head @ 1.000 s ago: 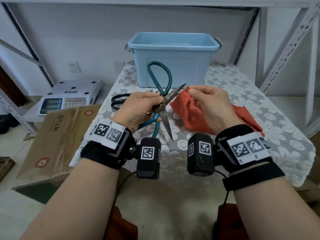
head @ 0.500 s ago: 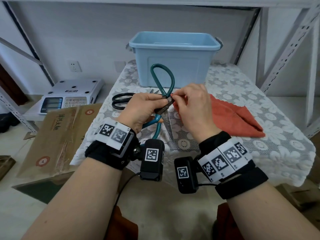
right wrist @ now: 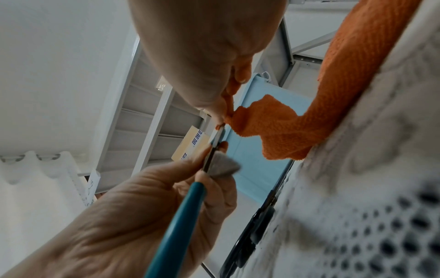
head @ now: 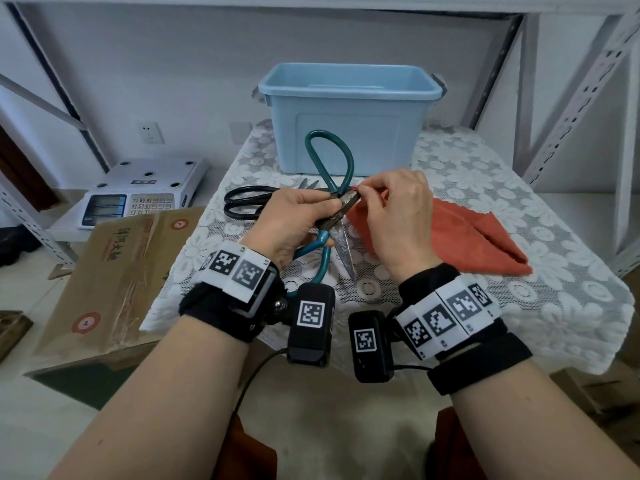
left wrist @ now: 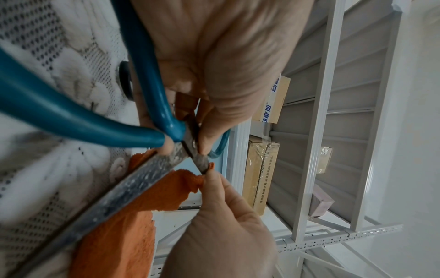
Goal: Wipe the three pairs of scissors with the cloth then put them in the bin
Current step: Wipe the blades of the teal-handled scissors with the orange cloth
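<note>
The teal-handled scissors (head: 329,216) are held up above the lace tablecloth (head: 519,209), blades spread open, in front of the light blue bin (head: 349,112). The left hand (head: 294,220) grips them at the middle, fingers curled around. The right hand (head: 398,216) pinches a corner of the orange cloth (head: 478,240) onto one blade; the rest of the cloth lies on the table. Black-handled scissors (head: 242,206) lie flat on the tablecloth, near the bin. A white scale (head: 138,188) sits off to the left.
</note>
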